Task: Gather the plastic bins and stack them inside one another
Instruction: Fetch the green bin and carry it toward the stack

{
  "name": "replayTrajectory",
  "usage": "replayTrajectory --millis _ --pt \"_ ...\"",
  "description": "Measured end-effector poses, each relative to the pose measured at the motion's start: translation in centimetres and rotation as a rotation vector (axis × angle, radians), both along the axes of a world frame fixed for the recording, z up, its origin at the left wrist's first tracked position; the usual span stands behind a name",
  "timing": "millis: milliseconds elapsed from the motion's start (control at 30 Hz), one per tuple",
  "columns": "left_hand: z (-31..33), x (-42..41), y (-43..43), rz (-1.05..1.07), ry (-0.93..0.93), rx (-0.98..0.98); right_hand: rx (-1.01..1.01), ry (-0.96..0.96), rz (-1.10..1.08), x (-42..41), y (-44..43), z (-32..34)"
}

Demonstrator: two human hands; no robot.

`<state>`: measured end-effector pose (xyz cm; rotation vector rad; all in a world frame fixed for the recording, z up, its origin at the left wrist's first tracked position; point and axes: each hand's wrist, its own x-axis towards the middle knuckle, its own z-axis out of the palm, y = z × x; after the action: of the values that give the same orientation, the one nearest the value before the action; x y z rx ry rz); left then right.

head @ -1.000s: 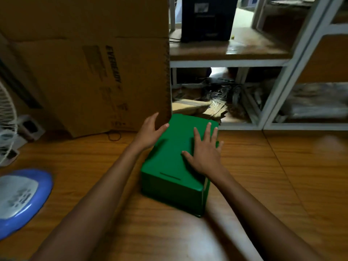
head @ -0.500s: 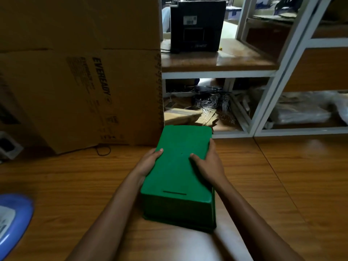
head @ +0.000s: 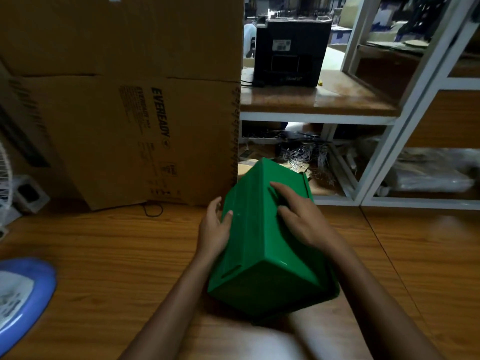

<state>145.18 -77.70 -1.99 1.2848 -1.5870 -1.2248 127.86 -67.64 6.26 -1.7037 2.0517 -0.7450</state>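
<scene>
Head view: green bin [head: 262, 245] is no longer flat on the wooden floor [head: 104, 255] — half a second ago it lay upside down with its base facing up; now it is tipped, one bottom corner pointing toward the camera, the far rim end raised in front of the shelf frame [head: 374, 162]; whether any edge touches the floor I cannot tell, the underside is hidden.

Left hand [head: 215, 229] is clamped on the bin's left wall, thumb over the top edge, fingers wrapped out of sight behind; right hand [head: 304, 216] is spread across the upper face, fingers [head: 279, 187] reaching toward the far rim; both grips closed on the bin, neither hand holds anything else.

Camera has also shifted — fan base [head: 23, 294] shows more at lower left; the cardboard box [head: 130, 113] stands just behind the bin, black unit [head: 291, 53] on the shelf above.

Reading: the bin is being picked up and rotated, likely to turn the opening the right way for nesting; that is a guess from the tilt alone.

Task status: early — only one bin in frame, no second bin visible to nest it into; nothing stacked yet; the interior is not visible, so whether it is empty is unknown.

Risk: smooth plastic held mostly by palm pressure; slip is possible mid-turn.
</scene>
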Motion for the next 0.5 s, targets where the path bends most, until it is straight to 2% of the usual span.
replayTrajectory --millis 67,100,200,300,500 --pt "2.1 -0.1 -0.2 -0.008 0.067 -0.094 0.091 0.142 0.008 0.2 -0.3 -0.6" --pt "3.1 -0.3 -0.3 -0.019 0.130 -0.080 0.142 0.186 -0.014 0.5 -0.5 -0.8" --pt "4.7 -0.5 0.1 -0.085 0.326 0.098 0.191 0.195 -0.077 1.7 -1.0 -1.3" --pt "4.4 -0.2 0.2 -0.137 0.329 0.184 0.163 0.212 -0.158 2.9 -1.5 -1.5" --pt "3.3 1.8 -0.3 -0.120 0.473 0.344 0.026 -0.079 -0.232 3.4 -2.2 -0.4"
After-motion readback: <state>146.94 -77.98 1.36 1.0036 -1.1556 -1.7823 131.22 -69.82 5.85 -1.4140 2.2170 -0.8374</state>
